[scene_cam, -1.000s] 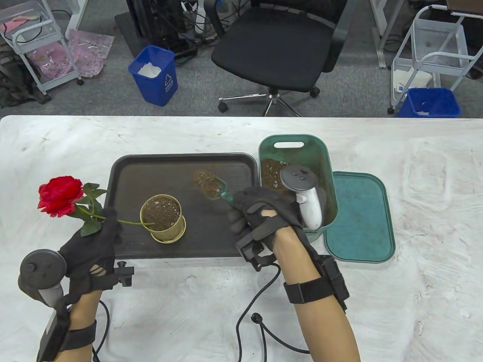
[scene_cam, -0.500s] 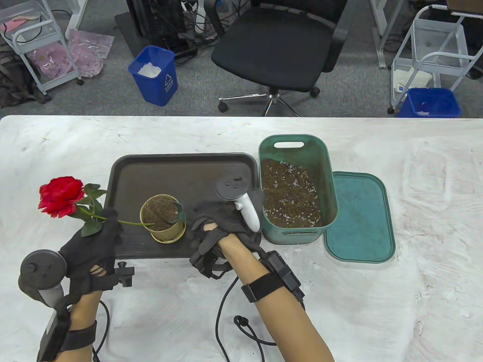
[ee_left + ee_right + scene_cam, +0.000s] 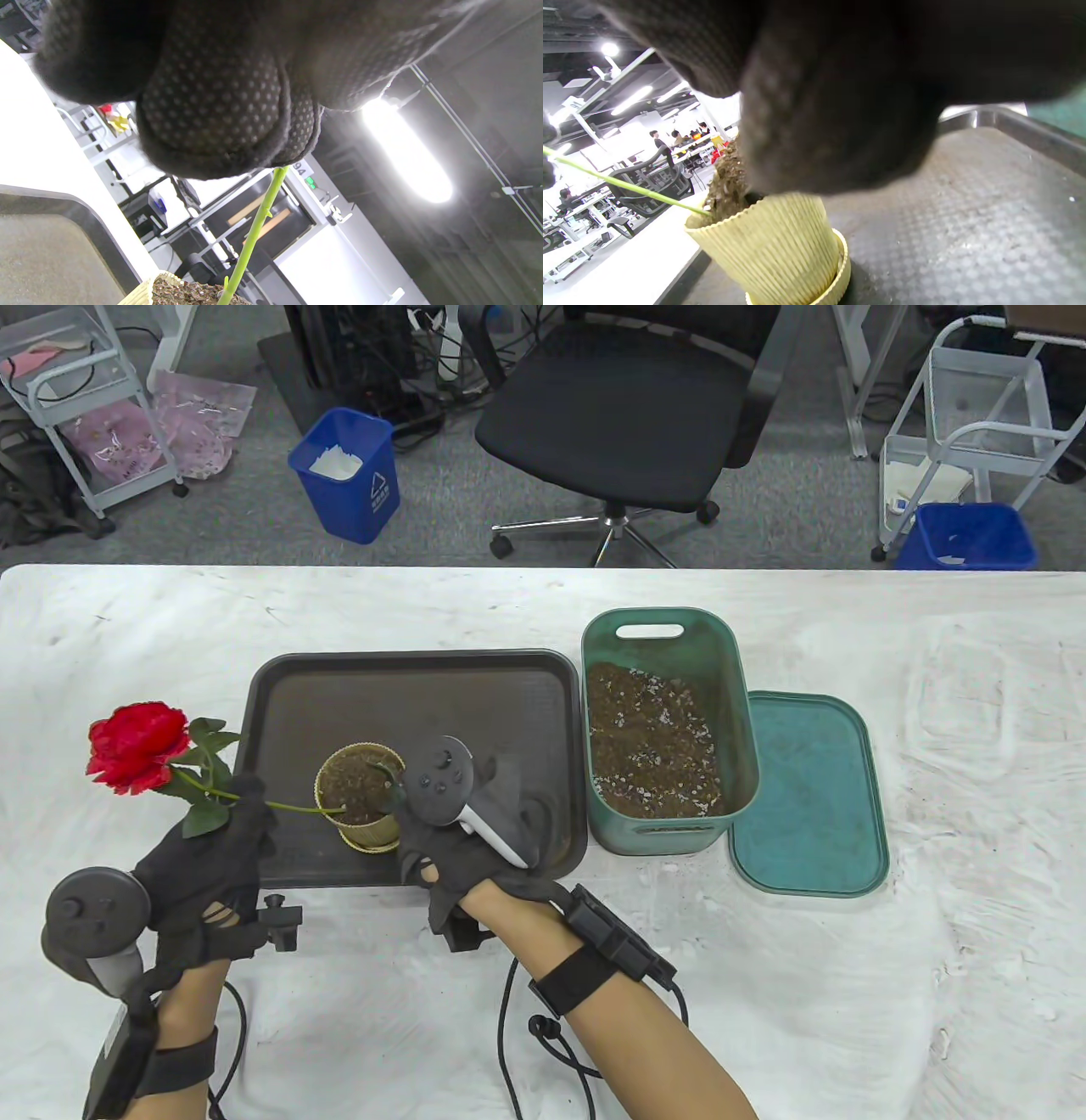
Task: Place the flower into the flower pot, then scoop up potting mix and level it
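Observation:
A red rose (image 3: 136, 746) leans out to the left, and the foot of its green stem (image 3: 293, 808) rests in the soil of the ribbed yellow pot (image 3: 361, 802). My left hand (image 3: 246, 802) pinches the stem just left of the pot; in the left wrist view the stem (image 3: 254, 228) runs down from the gloved fingertips (image 3: 212, 110) into the pot's soil (image 3: 191, 294). My right hand (image 3: 416, 836) holds the small green scoop (image 3: 393, 785) tipped over the pot's right rim, mostly hidden under the tracker. The right wrist view shows potting mix (image 3: 727, 186) heaped above the pot (image 3: 780, 245).
The pot stands on a dark tray (image 3: 407, 678). Right of the tray is a green bin (image 3: 662, 623) of potting mix (image 3: 653, 738), and its green lid (image 3: 806, 797) lies flat beside it. Cables trail near the front edge. An office chair stands beyond the table.
My right hand carried the loaded scoop from beside the bin leftward to the pot and turned it over the rim. The left hand and the rose stayed put.

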A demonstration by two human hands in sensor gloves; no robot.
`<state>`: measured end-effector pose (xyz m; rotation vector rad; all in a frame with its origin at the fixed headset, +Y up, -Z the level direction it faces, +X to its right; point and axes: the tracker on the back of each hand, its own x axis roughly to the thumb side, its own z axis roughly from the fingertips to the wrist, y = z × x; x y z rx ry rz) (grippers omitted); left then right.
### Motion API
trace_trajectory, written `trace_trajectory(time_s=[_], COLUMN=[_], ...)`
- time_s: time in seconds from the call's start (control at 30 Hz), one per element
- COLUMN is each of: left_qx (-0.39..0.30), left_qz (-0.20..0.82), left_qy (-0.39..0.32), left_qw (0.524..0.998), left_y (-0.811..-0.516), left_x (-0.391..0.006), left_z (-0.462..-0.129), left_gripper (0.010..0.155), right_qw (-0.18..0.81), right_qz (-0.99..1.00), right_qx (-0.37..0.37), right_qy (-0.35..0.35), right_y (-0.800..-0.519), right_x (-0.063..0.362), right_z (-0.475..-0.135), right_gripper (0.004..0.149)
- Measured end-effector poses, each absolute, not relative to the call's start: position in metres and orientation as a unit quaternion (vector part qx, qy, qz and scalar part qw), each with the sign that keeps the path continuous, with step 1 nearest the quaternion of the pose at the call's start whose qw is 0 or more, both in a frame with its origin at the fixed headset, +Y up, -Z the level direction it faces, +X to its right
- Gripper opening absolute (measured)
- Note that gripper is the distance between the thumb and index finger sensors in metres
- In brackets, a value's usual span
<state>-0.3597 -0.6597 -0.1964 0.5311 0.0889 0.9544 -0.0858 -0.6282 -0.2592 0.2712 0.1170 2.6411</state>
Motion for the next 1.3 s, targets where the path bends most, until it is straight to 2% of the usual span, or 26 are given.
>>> trace_trajectory(time_s=[0.3, 0.57, 0.8, 0.93, 1.1, 1.2, 1.3], left_qx=[0.252, 0.252, 0.251, 0.252, 0.252, 0.254, 0.255], left_qz=[0.455, 0.455, 0.456, 0.455, 0.454, 0.451, 0.449], left_qy=[0.042, 0.041, 0.043, 0.043, 0.048, 0.048, 0.046], left_qw=[0.853, 0.853, 0.853, 0.853, 0.853, 0.854, 0.855], left_y=[-0.66, -0.66, -0.66, -0.659, -0.659, -0.659, -0.658], left_x=[-0.36, -0.36, -0.36, -0.361, -0.362, -0.361, -0.361], left_z=[-0.197, -0.197, -0.197, -0.197, -0.197, -0.197, -0.196], left_gripper=[0.041, 0.042, 0.042, 0.041, 0.041, 0.041, 0.041], right_qw=[0.191, 0.104, 0.105, 0.136, 0.157, 0.167, 0.15], right_qz=[0.974, 0.979, 0.978, 0.976, 0.978, 0.976, 0.977], right_qx=[0.125, 0.155, 0.153, 0.123, 0.031, -0.042, -0.1], right_qy=[-0.014, -0.077, -0.099, -0.116, -0.136, -0.135, -0.115], right_y=[-0.626, -0.622, -0.612, -0.586, -0.547, -0.534, -0.534], right_x=[-0.091, -0.094, -0.082, -0.054, 0.014, 0.061, 0.094], right_z=[-0.249, -0.247, -0.25, -0.253, -0.264, -0.276, -0.292], right_gripper=[0.049, 0.052, 0.052, 0.052, 0.052, 0.052, 0.051])
